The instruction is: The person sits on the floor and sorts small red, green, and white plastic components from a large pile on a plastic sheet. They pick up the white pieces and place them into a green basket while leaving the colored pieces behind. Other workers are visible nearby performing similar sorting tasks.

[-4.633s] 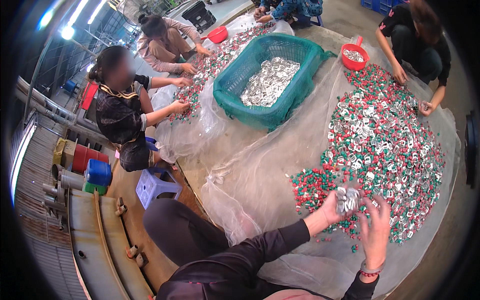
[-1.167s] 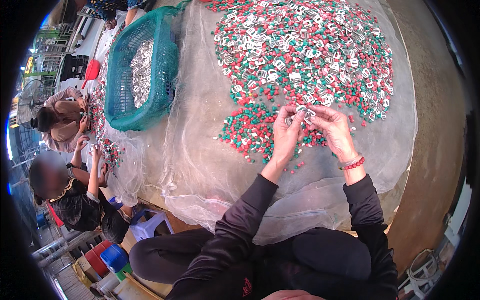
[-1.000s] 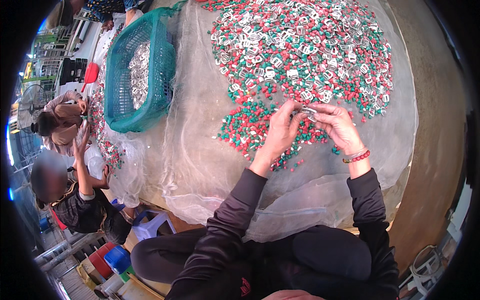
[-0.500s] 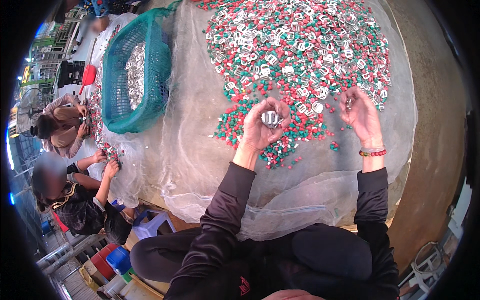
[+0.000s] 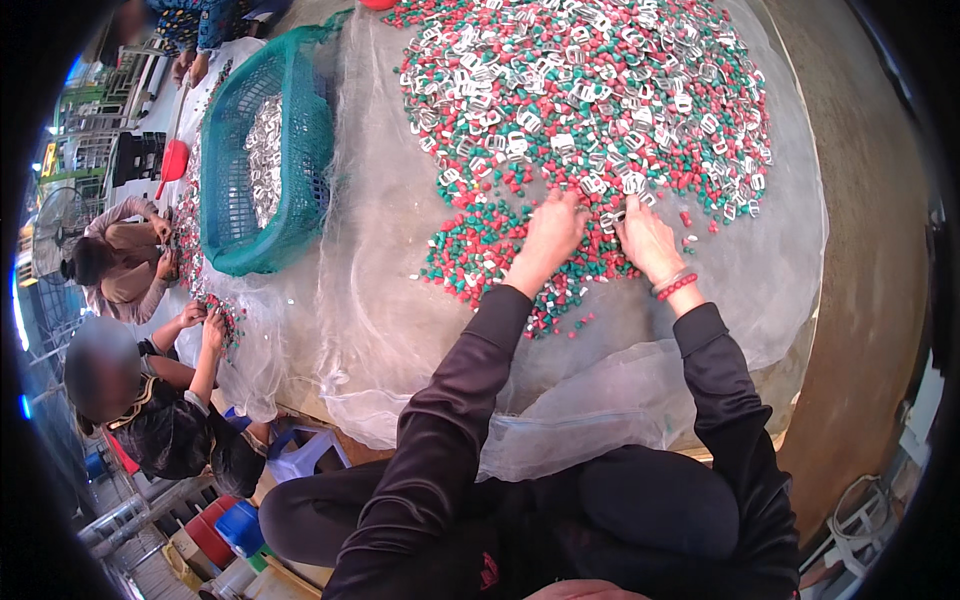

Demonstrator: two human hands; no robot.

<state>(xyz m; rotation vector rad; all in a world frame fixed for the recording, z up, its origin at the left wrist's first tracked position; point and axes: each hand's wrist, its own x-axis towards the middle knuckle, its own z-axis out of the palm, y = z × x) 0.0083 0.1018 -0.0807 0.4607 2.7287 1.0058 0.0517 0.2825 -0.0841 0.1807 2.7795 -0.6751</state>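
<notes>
Both hands are down at the near part of a heap of small red, green and white cone-shaped pieces (image 5: 470, 262) mixed with silver metal buckles (image 5: 562, 144). My left hand (image 5: 552, 238) has its fingers curled down among the pieces; its palm and whatever lies in it are hidden. My right hand (image 5: 652, 245), with a red bead bracelet (image 5: 675, 284) at its wrist, reaches forward with fingers extended. Its fingertips are at a silver buckle (image 5: 635, 186) on the heap, and another buckle (image 5: 608, 220) lies between the two hands.
A pale mesh sheet (image 5: 590, 400) lies under the heap. To the left stands a teal plastic basket (image 5: 222, 225) with silver buckles inside. Beyond it, co-workers sit by a strip of similar pieces, near a red scoop (image 5: 173, 160). A brown floor strip (image 5: 870, 300) borders the right side.
Both hands have come down onto the heap and closer together, the right moving left. The silver buckles seen in my left palm are now hidden. At the far left, co-workers have shifted slightly.
</notes>
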